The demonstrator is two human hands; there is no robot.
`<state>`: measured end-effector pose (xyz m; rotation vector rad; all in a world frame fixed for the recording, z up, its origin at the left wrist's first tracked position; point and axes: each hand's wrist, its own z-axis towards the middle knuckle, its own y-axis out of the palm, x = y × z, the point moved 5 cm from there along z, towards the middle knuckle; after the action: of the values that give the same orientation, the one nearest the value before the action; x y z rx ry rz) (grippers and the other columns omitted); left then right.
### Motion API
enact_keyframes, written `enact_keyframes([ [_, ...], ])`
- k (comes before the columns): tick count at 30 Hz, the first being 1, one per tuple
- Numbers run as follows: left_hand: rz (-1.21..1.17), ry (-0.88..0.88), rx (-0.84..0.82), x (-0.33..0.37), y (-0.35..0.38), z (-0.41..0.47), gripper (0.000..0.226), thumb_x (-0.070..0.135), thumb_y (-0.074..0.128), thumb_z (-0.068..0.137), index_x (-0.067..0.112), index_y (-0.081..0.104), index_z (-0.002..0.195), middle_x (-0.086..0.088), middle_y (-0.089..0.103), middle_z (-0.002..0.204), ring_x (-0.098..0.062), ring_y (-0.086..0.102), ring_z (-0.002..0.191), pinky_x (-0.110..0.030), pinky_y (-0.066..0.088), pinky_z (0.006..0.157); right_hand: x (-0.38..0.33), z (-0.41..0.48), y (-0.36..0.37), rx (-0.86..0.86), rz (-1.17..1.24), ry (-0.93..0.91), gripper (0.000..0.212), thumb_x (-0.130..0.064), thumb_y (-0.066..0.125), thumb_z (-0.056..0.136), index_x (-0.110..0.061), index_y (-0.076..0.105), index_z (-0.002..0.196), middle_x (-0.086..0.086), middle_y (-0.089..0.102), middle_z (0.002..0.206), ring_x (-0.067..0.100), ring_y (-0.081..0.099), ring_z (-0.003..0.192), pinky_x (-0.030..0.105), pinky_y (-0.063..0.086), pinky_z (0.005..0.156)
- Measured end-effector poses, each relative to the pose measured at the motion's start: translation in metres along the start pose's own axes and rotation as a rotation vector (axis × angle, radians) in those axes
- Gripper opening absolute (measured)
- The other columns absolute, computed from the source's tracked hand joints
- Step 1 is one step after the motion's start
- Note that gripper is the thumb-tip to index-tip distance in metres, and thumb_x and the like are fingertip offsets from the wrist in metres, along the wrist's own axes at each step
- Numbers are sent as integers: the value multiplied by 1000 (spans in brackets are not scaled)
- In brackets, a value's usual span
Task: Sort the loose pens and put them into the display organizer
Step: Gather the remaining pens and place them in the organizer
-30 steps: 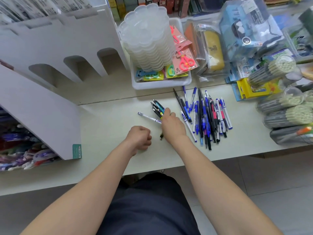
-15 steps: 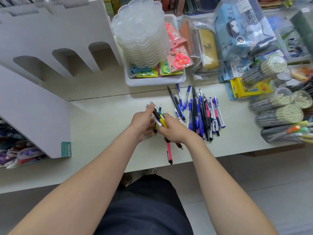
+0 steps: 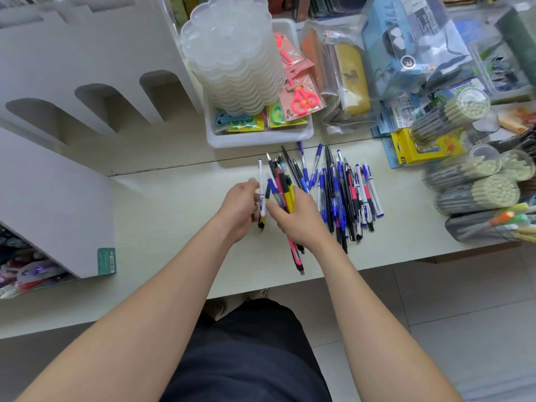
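On my feed, both hands are over the middle of the table (image 3: pixel 174 227), toward its near edge. Right hand (image 3: pixel 301 221) is clenched round a bundle of pens (image 3: pixel 285 192) with yellow, black, blue and pink barrels, fanned toward the far edge. A pink pen (image 3: pixel 297 256) sticks out under the palm, tip toward the near edge.

Left hand (image 3: pixel 240 210) is right against the bundle's left side, fingers curled on a white pen (image 3: pixel 262 192) lying roughly parallel to the bundle (a yellow-black tip shows below the fingers, can't tell which hand has it).

Loose pens (image 3: pixel 345 195) lie in a pile on the surface just right of the right hand. They're mostly blue, some black and red, lined up near-to-far.

Display organizer (image 3: pixel 87 68) is the white cardboard piece with arched slots at the far-left corner, well apart from both hands.

White tray (image 3: pixel 261 137) sits at the far edge behind the pile, holding a stack of clear containers (image 3: pixel 232 59) and packed scissors (image 3: pixel 301 97). Tubes of pens (image 3: pixel 475 195) lie at the right edge.
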<state>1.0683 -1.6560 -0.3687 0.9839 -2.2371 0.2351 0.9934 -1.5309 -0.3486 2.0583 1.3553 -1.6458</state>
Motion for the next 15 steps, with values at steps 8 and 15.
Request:
enact_keyframes([
  [8, 820, 233, 258, -9, -14, 5, 35, 37, 69, 94, 12, 61, 117, -9, 62, 120, -29, 62, 104, -35, 49, 84, 1, 2, -11, 338, 96, 26, 36, -51, 70, 99, -17, 59, 95, -3, 70, 72, 18, 74, 56, 52, 63, 65],
  [15, 1286, 388, 256, -3, 18, 14, 51, 45, 71, 97, 7, 50, 124, -13, 56, 123, -39, 63, 105, -42, 46, 72, 1, -23, -35, 757, 16, -68, 32, -36, 79, 93, -17, 59, 109, -8, 68, 75, 14, 65, 75, 46, 53, 92],
])
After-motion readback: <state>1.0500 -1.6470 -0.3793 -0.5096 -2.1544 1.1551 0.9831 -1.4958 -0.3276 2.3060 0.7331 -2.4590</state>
